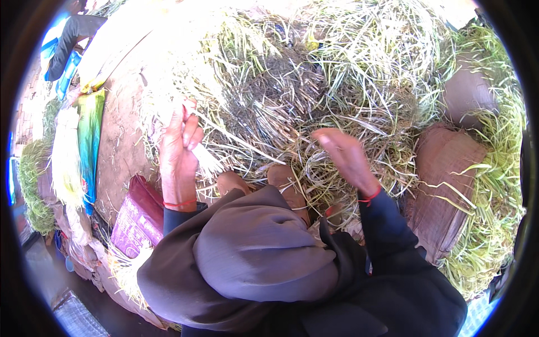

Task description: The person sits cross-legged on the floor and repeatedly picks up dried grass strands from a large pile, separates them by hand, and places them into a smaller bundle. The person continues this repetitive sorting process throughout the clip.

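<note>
My left hand [183, 135] is raised ahead of my left knee, its fingers curled around a bundle of thin pale stalks [208, 161]. The white ends stick out below the fingers, while the upper part is lost in glare. My right hand [343, 156] hovers over loose leaves, palm inward and fingers stretched, with nothing seen in it. A wide heap of long, thin green leaves and stalks [370, 59] covers the ground before me. Within it lies a darker patch of stalks with brownish roots [286, 92]. Both wrists carry a red string.
A brown sack [446, 185] lies at right, with a rounded brown bundle [469, 94] beyond. At left are a purple printed bag [137, 215], a green-blue bag [89, 143] and a tied pale bunch [67, 168]. My feet [284, 185] stand amid leaves. Another person's leg [73, 42] shows upper left.
</note>
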Available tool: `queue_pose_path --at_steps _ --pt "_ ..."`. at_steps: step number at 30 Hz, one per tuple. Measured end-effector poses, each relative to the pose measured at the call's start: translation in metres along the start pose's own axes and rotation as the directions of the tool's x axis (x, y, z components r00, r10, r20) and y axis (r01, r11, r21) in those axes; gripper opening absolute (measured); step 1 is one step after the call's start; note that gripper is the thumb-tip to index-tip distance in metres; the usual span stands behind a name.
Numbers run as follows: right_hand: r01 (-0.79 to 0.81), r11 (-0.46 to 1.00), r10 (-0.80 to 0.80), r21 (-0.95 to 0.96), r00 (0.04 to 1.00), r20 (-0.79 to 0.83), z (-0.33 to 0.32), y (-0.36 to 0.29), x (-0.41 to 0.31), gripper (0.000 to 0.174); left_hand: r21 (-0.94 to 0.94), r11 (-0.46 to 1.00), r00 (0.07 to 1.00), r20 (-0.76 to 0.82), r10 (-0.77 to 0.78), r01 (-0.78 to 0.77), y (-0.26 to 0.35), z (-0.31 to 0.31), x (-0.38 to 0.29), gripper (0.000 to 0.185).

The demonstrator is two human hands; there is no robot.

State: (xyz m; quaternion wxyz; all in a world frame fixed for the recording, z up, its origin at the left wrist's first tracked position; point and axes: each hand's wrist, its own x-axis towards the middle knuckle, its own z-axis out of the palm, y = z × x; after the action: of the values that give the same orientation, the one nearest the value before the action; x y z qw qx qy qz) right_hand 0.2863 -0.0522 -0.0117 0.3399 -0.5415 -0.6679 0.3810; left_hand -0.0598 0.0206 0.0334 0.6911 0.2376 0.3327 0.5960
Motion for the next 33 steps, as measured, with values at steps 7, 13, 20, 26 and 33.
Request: queue_pose_path --at_steps 7,13,20,26,33 --pt "-0.204 0.853 -0.062 0.48 0.875 0.481 0.072 -0.061 0.022 0.037 -0.003 0.997 0.995 -0.07 0.071 -0.072 0.012 -0.007 -0.005 0.022" --pt "-0.303 0.795 -0.031 0.526 0.845 0.534 0.076 -0.086 0.02 0.024 0.067 0.985 0.972 -0.165 0.168 -0.159 0.017 -0.019 -0.004 0.026" --pt "-0.171 0.892 0.046 0.418 0.955 0.291 0.105 -0.112 0.05 0.021 -0.061 0.994 0.976 -0.201 0.079 -0.093 -0.006 -0.017 -0.008 0.033" --pt "-0.025 0.957 -0.066 0.289 0.952 0.298 0.13 -0.107 0.07 0.02 -0.052 0.998 0.98 -0.199 0.026 -0.038 -0.008 -0.019 -0.014 0.028" --pt "0.045 0.922 -0.103 -0.384 0.986 -0.131 0.133 -0.028 0.124 0.042 -0.158 0.97 0.969 -0.192 0.154 -0.186 0.017 -0.04 -0.02 0.021"
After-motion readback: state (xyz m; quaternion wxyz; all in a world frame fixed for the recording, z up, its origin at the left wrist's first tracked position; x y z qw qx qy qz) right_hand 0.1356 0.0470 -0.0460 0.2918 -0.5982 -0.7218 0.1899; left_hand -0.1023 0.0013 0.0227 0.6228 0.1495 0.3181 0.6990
